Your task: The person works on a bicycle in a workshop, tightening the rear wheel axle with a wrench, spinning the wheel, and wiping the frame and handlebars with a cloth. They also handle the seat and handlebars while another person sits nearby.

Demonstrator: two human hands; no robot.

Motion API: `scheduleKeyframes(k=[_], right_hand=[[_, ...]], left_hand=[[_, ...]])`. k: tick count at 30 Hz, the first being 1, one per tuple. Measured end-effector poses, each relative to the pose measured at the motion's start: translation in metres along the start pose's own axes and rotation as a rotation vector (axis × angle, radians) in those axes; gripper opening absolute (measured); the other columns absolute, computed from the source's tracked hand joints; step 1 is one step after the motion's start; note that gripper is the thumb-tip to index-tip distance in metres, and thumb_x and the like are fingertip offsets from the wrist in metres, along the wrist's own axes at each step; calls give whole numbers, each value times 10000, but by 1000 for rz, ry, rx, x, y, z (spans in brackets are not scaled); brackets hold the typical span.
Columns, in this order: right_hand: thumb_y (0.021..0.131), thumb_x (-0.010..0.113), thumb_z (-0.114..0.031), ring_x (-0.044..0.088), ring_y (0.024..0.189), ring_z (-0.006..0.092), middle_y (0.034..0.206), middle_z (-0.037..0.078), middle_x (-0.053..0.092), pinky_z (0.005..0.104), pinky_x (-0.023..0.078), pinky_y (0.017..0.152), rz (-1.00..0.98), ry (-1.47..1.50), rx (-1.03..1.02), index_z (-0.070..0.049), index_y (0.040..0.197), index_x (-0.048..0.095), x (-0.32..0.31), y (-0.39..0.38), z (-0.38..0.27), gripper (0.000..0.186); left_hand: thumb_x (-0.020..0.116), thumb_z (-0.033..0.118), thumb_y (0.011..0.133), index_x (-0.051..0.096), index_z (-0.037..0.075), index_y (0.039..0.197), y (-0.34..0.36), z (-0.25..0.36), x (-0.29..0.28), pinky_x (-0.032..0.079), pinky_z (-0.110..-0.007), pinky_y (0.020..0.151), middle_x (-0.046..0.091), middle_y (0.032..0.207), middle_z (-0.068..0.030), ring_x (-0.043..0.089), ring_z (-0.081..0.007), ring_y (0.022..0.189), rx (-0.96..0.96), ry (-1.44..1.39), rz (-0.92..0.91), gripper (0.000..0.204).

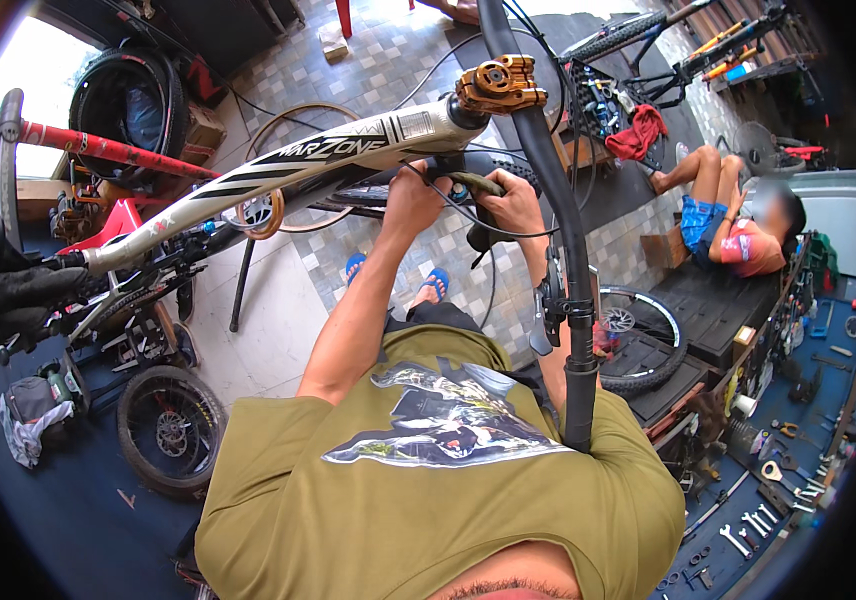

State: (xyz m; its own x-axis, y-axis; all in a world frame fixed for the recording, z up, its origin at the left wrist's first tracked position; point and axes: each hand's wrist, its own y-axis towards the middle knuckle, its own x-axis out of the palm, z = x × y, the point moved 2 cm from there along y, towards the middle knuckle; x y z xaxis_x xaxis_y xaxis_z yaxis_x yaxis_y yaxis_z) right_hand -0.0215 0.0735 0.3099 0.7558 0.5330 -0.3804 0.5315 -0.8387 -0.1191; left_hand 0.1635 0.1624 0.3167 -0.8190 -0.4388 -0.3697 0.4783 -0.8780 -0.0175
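Note:
A white bicycle frame with black stripes (188, 208) spans the view, with a gold stem (498, 85) and a black handlebar (558, 190) at its front. Just below the head tube, my left hand (413, 200) is closed at the dark fork area, what it grips partly hidden by the frame. Beside it, my right hand (513, 210) grips a dark olive cloth (483, 228) against the black parts there. Black cables loop around both hands. A lever (548, 310) on the handlebar sits beside my right forearm.
A seated person (748, 230) rests on a dark bench at the right, near a blue tool board (808, 330). A loose wheel (660, 352) lies beside that bench. Another wheel (170, 430) stands lower left. A red frame (98, 148) and tyres (126, 90) crowd the upper left.

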Motion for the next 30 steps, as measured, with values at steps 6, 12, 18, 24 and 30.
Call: scheduleKeyframes(k=[6, 12, 18, 24, 30], right_hand=[[880, 797, -183, 621, 696, 117, 745, 67, 678, 311, 499, 643, 122, -42, -93, -11, 929, 710, -6, -11, 2, 199], [915, 820, -198, 605, 756, 124, 814, 14, 657, 332, 492, 682, 104, -109, 232, -48, 957, 694, -78, -62, 40, 201], [919, 806, -257, 649, 779, 193, 865, 105, 696, 376, 519, 735, 122, -252, 387, -14, 1122, 709, -95, -104, 16, 331], [917, 790, -218, 712, 752, 264, 869, 133, 733, 400, 544, 701, 89, -399, 287, -52, 1126, 739, -88, -122, -13, 272], [933, 713, -153, 643, 728, 211, 807, 87, 646, 382, 518, 682, 119, -284, 194, -53, 1124, 669, -86, -127, 21, 220]], left_hand=[[746, 174, 843, 638, -35, 1025, -16, 40, -4, 530, -495, 795, 678, 932, -255, 691, -422, 905, 115, 240, 79, 296], [776, 260, 887, 623, 1, 1019, -88, 14, -22, 474, -430, 646, 623, 799, -152, 620, -304, 715, -20, 182, -110, 328], [783, 236, 894, 610, -8, 961, -127, -25, -21, 512, -455, 694, 659, 829, -177, 670, -352, 765, -217, 164, -266, 307], [798, 212, 896, 634, -6, 941, -127, -44, -30, 490, -397, 628, 651, 765, -129, 637, -255, 686, -269, 173, -291, 277], [793, 172, 901, 641, 0, 921, -135, -64, -36, 508, -375, 639, 663, 749, -119, 644, -229, 675, -274, 196, -263, 231]])
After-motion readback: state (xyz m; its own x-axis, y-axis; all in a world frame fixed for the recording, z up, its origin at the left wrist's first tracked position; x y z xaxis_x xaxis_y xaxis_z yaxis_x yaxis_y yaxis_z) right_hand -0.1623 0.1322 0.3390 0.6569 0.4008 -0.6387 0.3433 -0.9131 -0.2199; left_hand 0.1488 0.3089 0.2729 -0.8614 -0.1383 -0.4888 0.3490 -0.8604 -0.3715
